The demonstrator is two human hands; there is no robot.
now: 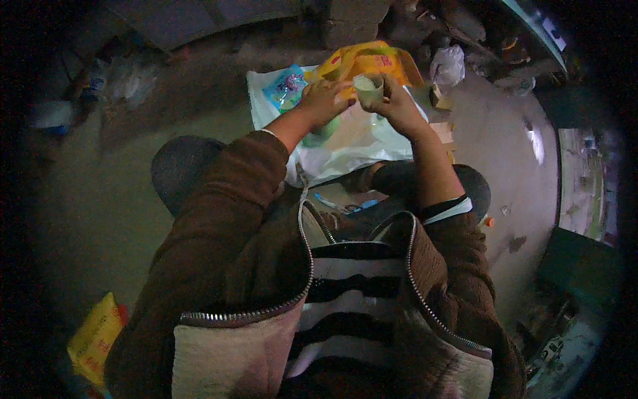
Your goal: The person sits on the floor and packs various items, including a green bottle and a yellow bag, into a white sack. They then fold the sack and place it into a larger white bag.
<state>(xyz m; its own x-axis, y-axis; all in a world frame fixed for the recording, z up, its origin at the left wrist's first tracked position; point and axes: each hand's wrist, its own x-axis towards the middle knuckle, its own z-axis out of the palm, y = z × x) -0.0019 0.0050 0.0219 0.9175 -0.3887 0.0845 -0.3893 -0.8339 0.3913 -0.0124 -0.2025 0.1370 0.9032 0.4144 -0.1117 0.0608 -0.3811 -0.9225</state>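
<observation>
My right hand (396,107) grips a small pale cup (369,91), tilted a little, with whitish contents or lining inside; which of these I cannot tell. Just left of the cup, my left hand (323,102) is held over a green rounded object (324,130), its fingers reaching towards the cup; whether it holds anything is not clear. Below both hands a white plastic sheet or bag (344,158) is spread. A blue printed packet (285,86) lies on its upper left part, and a yellow plastic bag (381,57) stands crumpled beyond the hands.
Cardboard pieces (442,132) lie right of the white plastic. A clear plastic bag (447,65) sits at the upper right. Near my lap are scissors (351,207) with blue handles. An orange cap (489,222) lies by my right knee, a yellow packet (97,339) at the lower left.
</observation>
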